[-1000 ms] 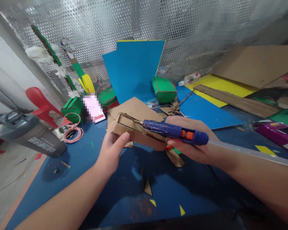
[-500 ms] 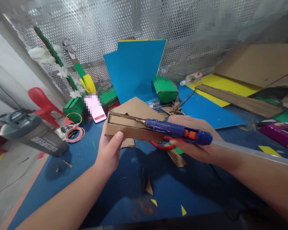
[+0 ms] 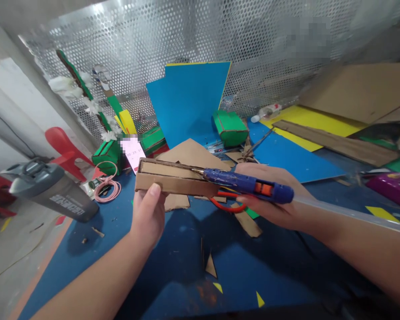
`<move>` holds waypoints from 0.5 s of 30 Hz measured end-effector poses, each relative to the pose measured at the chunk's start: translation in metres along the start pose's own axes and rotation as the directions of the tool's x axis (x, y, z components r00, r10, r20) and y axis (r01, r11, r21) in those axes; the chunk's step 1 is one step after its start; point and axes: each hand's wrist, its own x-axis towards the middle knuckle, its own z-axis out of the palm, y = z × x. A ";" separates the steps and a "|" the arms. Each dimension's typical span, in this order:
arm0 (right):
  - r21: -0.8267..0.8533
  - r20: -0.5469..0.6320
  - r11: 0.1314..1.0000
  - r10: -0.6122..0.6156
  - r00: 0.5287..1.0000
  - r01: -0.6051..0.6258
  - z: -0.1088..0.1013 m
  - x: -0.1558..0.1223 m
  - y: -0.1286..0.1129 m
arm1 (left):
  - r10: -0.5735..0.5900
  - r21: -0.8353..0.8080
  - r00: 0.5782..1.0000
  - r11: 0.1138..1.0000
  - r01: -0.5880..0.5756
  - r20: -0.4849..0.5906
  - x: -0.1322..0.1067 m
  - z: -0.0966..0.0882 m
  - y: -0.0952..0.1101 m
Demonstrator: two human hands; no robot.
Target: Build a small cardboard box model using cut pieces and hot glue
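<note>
My left hand (image 3: 149, 213) grips a long, narrow cardboard box (image 3: 173, 184) at its left end, thumb on the near side and fingers underneath. The box is held above the table, with raised cardboard edges around its top. My right hand (image 3: 270, 182) is closed around a blue hot glue gun (image 3: 240, 181) with an orange part and a red trigger loop. A clear glue stick (image 3: 340, 214) sticks out of its back end toward my forearm. The gun's nozzle points left and is at the box's upper edge, seemingly touching it.
Cardboard scraps (image 3: 210, 266) lie on the blue table (image 3: 173, 275). A grey shaker bottle (image 3: 58, 189), a pink cable (image 3: 107, 189) and a phone (image 3: 135, 153) are at left. Behind stand a blue board (image 3: 193, 102) and a green box (image 3: 230, 128); a cardboard strip (image 3: 333, 140) lies right.
The cardboard box has shifted left with my left hand, so the glue gun's nozzle is farther right along its edge. The camera view has tilted slightly.
</note>
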 end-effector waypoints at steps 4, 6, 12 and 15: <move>-0.003 -0.001 1.000 -0.010 1.000 0.010 -0.001 -0.001 0.003 | 0.013 -0.011 1.000 1.000 -0.013 -0.018 0.000 0.001 0.001; -0.002 0.003 1.000 -0.008 1.000 0.008 -0.001 0.000 0.005 | 0.018 -0.007 0.999 1.000 -0.018 -0.036 0.001 0.002 0.002; -0.027 -0.007 0.999 -0.022 1.000 0.021 -0.002 0.002 0.008 | 0.049 0.000 0.995 0.999 -0.049 -0.086 0.007 0.003 0.009; -0.025 0.002 1.000 0.008 1.000 -0.008 -0.002 0.001 0.008 | 0.065 -0.005 0.992 0.998 -0.066 -0.111 0.010 0.003 0.013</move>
